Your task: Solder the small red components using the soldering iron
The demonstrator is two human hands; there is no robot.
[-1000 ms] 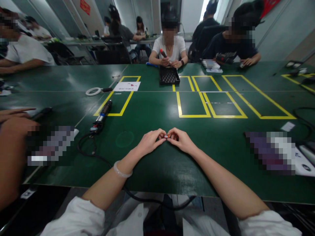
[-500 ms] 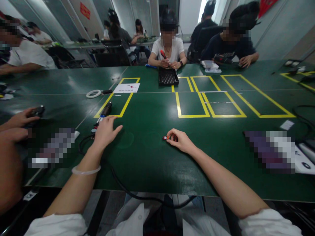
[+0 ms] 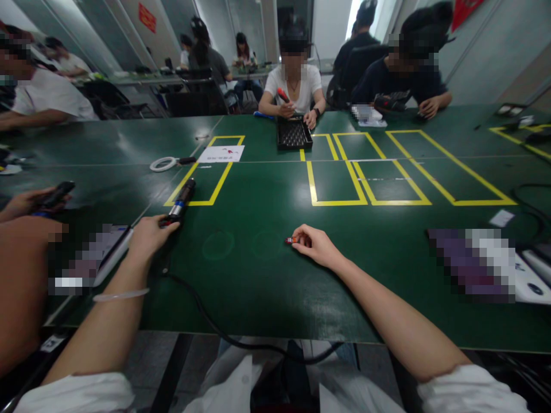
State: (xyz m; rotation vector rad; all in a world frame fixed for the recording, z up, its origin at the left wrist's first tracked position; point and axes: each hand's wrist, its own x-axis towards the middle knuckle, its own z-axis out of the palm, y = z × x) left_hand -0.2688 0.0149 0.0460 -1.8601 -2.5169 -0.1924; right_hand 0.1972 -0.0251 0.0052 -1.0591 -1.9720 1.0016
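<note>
On the left of the green table (image 3: pixel 370 275), a black cylindrical tool (image 3: pixel 183 195) with a blue and silver collar lies at a slant. My left hand (image 3: pixel 148 238) is closed about its near, reddish end; the far fingers are hidden. A small red-and-orange piece (image 3: pixel 290 241) is pinched between the thumb and fingers of my right hand (image 3: pixel 314 244), just over the tabletop. The piece is too small to name its kind.
A black cable (image 3: pixel 206 318) runs from near my left forearm over the table edge. Yellow tape outlines (image 3: pixel 340 203) mark the far side. Beyond them stands a black tray (image 3: pixel 295 143) before a person. A paper sheet (image 3: pixel 221 154) and a white ring-shaped coil (image 3: pixel 163 164) lie left.
My left hand has moved left and toward me, from over the tool to its near end, and its fingers have closed. My right hand stays put with the small piece.
</note>
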